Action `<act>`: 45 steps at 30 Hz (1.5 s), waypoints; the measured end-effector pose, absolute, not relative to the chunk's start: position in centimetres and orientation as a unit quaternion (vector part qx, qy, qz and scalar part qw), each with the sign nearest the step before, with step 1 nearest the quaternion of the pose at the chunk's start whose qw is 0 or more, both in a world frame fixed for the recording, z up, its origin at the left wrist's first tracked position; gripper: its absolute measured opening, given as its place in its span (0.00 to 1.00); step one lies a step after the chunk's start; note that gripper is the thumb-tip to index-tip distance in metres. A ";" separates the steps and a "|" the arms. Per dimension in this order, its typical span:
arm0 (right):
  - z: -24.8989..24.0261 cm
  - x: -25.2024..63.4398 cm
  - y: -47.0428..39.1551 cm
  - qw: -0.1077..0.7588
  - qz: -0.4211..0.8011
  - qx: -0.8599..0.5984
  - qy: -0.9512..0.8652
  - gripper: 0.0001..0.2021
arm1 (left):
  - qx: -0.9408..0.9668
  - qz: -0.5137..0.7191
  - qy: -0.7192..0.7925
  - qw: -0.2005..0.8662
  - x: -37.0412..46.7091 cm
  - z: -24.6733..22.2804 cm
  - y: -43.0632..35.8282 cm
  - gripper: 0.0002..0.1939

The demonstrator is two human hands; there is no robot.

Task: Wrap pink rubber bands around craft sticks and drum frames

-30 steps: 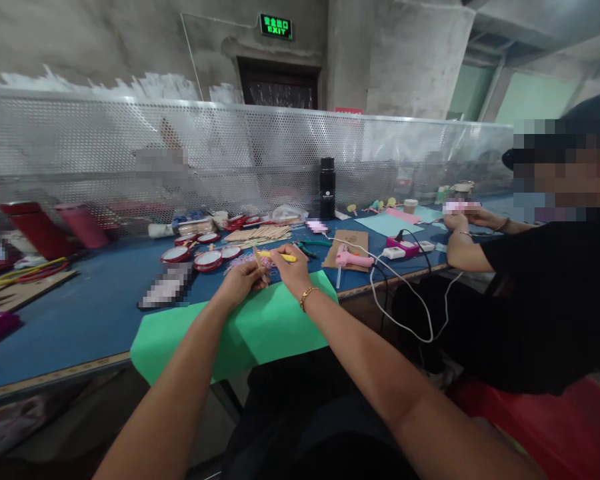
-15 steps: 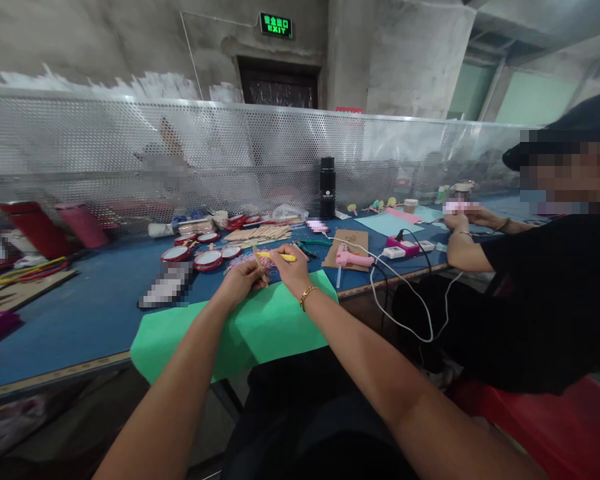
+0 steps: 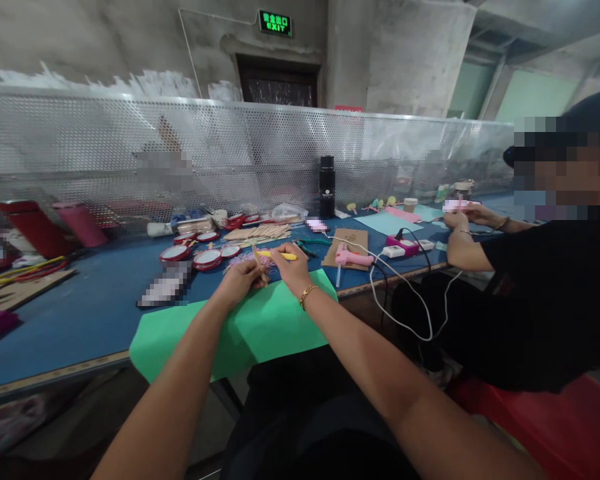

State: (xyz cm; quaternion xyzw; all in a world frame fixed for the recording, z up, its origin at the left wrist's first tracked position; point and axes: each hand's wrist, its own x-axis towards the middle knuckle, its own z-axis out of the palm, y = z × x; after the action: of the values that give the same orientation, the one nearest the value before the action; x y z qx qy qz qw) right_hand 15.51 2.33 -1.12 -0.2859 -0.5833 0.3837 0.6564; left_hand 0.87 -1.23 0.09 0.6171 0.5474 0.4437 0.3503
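Hardly anything has moved over the last second: both hands keep the same pose, and the whole view has only slipped a touch. Far to the left of the fingers, a red tumbler (image 3: 33,230) and a pink tumbler (image 3: 83,225) stand at the back of the blue tabletop (image 3: 100,287). Nearer, just left of the left fingers, small red-rimmed drums (image 3: 207,259) lie with white faces up, and a flat dark-edged object (image 3: 165,287), its face blurred out, rests in front of them. Beneath both hands a green sheet (image 3: 280,320) spreads over the table edge.

The left hand (image 3: 243,278) has its thumb and fingers pinched on what looks like a thin wooden stick (image 3: 256,254), too small to make out fully. Right behind those fingertips is a tangle of coloured bands (image 3: 233,259), and beyond that a heap of flat wooden sticks (image 3: 260,231). The right hand (image 3: 294,268) is curled round a yellow pen (image 3: 288,256), whose front end points at the stick; whether they touch, I can't tell.

Beyond the right fingers stands a black flask (image 3: 327,188). Off to their right, a pink glue gun (image 3: 353,257) lies on a piece of cardboard (image 3: 355,239); past it come a purple-and-white power strip (image 3: 405,247) and a co-worker's hands (image 3: 461,217).
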 end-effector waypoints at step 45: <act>-1.3 15.5 2.5 0.655 0.386 -0.303 -0.574 0.11 | 0.595 0.455 0.556 0.359 1.1 0.3 -1.5 0.23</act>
State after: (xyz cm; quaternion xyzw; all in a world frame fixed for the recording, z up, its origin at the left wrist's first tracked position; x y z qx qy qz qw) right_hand 15.54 2.51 -1.25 -0.3027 -0.5742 0.3862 0.6553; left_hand 1.11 -1.55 0.34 0.5952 0.5565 0.4551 0.3592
